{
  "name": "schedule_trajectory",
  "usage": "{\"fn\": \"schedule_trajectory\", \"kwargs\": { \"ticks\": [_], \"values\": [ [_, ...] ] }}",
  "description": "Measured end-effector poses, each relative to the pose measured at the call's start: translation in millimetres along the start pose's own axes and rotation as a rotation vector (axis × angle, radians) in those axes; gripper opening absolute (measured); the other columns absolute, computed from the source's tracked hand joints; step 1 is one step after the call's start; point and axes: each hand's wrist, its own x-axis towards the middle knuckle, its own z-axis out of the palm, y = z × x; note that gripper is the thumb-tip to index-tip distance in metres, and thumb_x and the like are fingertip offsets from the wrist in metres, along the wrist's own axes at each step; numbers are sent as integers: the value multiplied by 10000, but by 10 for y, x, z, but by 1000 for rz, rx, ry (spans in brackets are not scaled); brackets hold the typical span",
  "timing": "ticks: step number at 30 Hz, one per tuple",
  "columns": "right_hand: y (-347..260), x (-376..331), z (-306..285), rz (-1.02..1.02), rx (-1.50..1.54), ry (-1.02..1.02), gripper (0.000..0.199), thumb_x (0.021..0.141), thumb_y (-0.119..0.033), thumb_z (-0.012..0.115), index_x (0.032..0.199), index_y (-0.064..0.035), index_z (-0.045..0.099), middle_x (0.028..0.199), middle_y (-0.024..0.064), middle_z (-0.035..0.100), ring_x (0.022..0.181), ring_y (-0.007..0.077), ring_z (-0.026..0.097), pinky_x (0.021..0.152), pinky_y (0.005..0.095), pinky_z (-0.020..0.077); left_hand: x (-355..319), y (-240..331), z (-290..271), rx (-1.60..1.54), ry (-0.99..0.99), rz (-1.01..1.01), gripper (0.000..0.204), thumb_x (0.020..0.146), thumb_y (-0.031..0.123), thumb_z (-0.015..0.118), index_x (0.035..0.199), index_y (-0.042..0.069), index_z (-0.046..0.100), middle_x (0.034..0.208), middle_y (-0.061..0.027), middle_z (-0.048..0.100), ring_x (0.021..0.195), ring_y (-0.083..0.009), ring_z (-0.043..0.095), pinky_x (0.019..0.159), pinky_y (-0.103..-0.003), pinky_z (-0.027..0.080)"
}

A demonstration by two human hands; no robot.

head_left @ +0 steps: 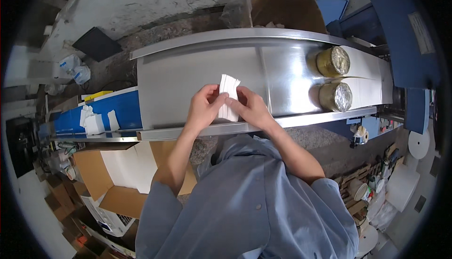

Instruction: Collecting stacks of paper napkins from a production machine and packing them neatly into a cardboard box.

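Observation:
A small stack of white paper pieces stands between my hands, just above the near part of the steel work surface. My left hand grips its left side, and my right hand grips the right side. Both thumbs press on the front of the stack and nearly meet at its middle. The upper ends of the pieces fan slightly apart. Some of my fingers are hidden behind the paper.
Two wrapped gold cylinders stand at the surface's right end, near a blue machine. To the left, a blue conveyor belt carries loose white pieces. An open cardboard box sits below it. Another box lies beyond the far rail.

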Motion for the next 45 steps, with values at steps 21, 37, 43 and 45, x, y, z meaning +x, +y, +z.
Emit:
{"fn": "schedule_trajectory", "kwargs": {
  "ticks": [21, 37, 43, 45],
  "values": [
    [107, -19, -189, -390, -287, -19, 468, 983, -176, 688, 1357, 76, 561, 1089, 161, 732, 964, 153, 695, 835, 319, 552, 103, -21, 119, 56, 43, 9, 342, 916, 180, 735, 1164, -44, 660, 983, -121, 746, 858, -172, 708, 786, -318, 571],
    [-172, -28, -532, 103, 423, -129, 476, 922, -6, 570, 1395, 28, 529, 1140, 105, 701, 1011, 189, 693, 862, 307, 556, 220, -413, -704, -137, 26, -116, 301, 925, 40, 577, 1207, -32, 649, 1019, -90, 716, 912, -150, 667, 803, -296, 535],
    [-356, -64, -726, 263, 856, -111, 529, 902, 26, 556, 1428, 31, 502, 1183, 108, 679, 1069, 180, 670, 902, 309, 557, 136, -411, -1135, -162, 242, -169, 396, 965, 172, 661, 1298, -31, 593, 1091, -102, 701, 1008, -168, 648, 870, -313, 522],
    [-312, -84, -747, 285, 386, -1, 543, 903, -3, 575, 1441, 8, 500, 1177, 111, 684, 1050, 200, 674, 891, 334, 547, 79, -387, -1149, 124, 309, -85, 522, 958, 268, 728, 1346, -39, 560, 1197, -156, 668, 1085, -269, 647, 947, -380, 515]
  ]
}}
